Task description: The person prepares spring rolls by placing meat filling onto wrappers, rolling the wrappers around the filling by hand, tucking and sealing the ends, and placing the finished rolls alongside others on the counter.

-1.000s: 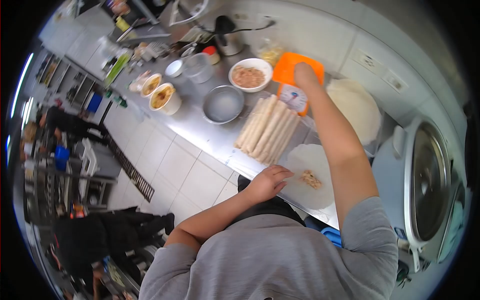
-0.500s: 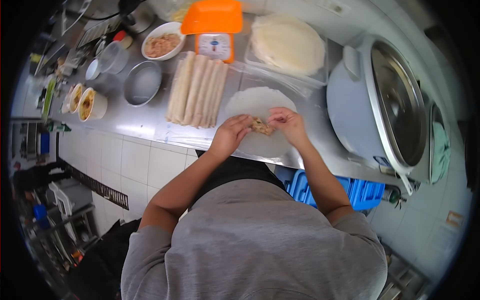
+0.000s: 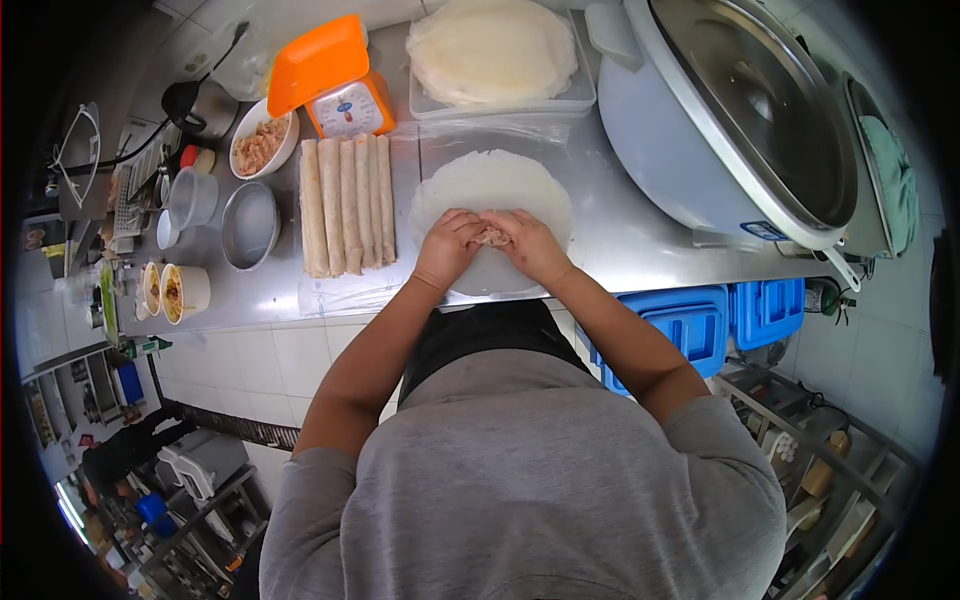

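A thin, round, whitish wrapper (image 3: 490, 177) lies flat on the steel counter in front of me. On it sits a small clump of meat filling (image 3: 491, 238), partly covered by fingers. My left hand (image 3: 447, 246) grips the filling from the left, fingers curled together. From the right, my right hand (image 3: 532, 245) presses its bent fingers onto the same clump. The fingertips of both hands almost meet above it. Left of the wrapper, several long rolled wrappers (image 3: 348, 205) lie side by side on plastic film.
A stack of wrappers (image 3: 490, 50) stands in a tray behind. An orange scale (image 3: 347, 105), a bowl of minced filling (image 3: 262, 143) and a metal pan (image 3: 250, 226) are at left. A large lidded pot (image 3: 660, 130) borders the right. Blue crates (image 3: 680, 330) sit below the counter.
My hands have drawn closer together around the filling, and the right fingers have come down onto it. The view has shifted and turned, so the counter items appear farther left.
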`<control>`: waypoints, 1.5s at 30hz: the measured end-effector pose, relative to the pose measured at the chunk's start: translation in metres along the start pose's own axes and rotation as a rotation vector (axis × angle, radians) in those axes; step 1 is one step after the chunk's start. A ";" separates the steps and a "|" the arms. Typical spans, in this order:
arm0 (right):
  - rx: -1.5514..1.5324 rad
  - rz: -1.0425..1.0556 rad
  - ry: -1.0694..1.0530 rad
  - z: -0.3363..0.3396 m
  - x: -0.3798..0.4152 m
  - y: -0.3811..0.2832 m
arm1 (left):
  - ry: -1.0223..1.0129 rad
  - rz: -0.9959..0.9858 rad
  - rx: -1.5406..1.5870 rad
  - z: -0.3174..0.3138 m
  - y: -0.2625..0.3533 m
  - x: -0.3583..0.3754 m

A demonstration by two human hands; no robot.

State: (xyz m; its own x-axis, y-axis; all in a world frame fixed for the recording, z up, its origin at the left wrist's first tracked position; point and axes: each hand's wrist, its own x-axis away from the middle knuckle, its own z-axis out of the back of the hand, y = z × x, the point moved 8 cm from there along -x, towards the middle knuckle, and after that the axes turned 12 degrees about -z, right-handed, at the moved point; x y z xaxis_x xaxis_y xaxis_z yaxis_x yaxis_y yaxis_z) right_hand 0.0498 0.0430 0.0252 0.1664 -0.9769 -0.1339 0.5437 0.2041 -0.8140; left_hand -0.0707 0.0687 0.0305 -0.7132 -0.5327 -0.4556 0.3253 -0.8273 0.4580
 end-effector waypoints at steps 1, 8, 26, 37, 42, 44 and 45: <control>-0.042 -0.059 -0.003 0.006 0.003 0.000 | -0.004 -0.024 0.015 0.002 0.002 -0.002; -0.026 -0.233 0.011 0.019 0.023 0.019 | 0.063 -0.081 0.044 -0.008 0.016 -0.003; -0.028 -0.299 0.000 0.065 0.036 0.040 | -0.053 -0.102 -0.022 -0.048 0.048 -0.043; 0.213 -0.105 -0.014 0.043 0.018 0.013 | -0.160 0.062 -0.044 -0.023 0.014 -0.017; 0.214 -0.113 -0.038 0.030 0.014 0.018 | -0.040 0.143 0.007 -0.002 0.015 -0.008; 0.232 -0.202 -0.024 0.034 0.009 0.012 | -0.011 0.164 0.011 0.004 0.015 -0.006; 0.240 -0.246 -0.022 0.034 0.007 0.008 | -0.043 0.157 0.012 0.001 0.011 -0.001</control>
State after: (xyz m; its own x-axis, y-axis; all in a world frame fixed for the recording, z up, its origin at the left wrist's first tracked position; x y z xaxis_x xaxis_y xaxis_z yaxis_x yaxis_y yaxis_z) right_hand 0.0837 0.0398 0.0373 0.0221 -0.9977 0.0642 0.7474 -0.0261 -0.6638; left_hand -0.0674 0.0607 0.0369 -0.6803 -0.6470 -0.3444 0.4277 -0.7319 0.5304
